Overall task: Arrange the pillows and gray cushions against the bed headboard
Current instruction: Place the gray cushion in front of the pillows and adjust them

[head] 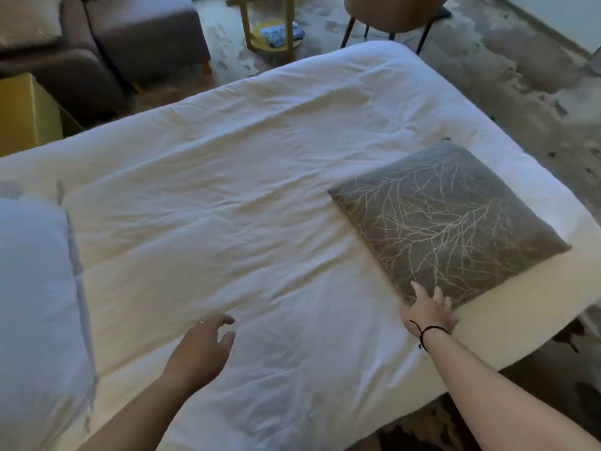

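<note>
A gray cushion (445,219) with a pale branch pattern lies flat on the right side of the bed (227,196), which is covered by a white duvet. My right hand (427,310) rests on the cushion's near corner, fingers spread over its edge. My left hand (205,346) hovers over the duvet in the middle, fingers apart and holding nothing. A white pillow (35,304) lies at the left edge of the bed. The headboard is out of view.
Beyond the bed stand a dark gray sofa (107,50), a yellow box (26,112), a small yellow round table (273,30) and a brown chair (390,11). Patterned carpet runs along the bed's right side.
</note>
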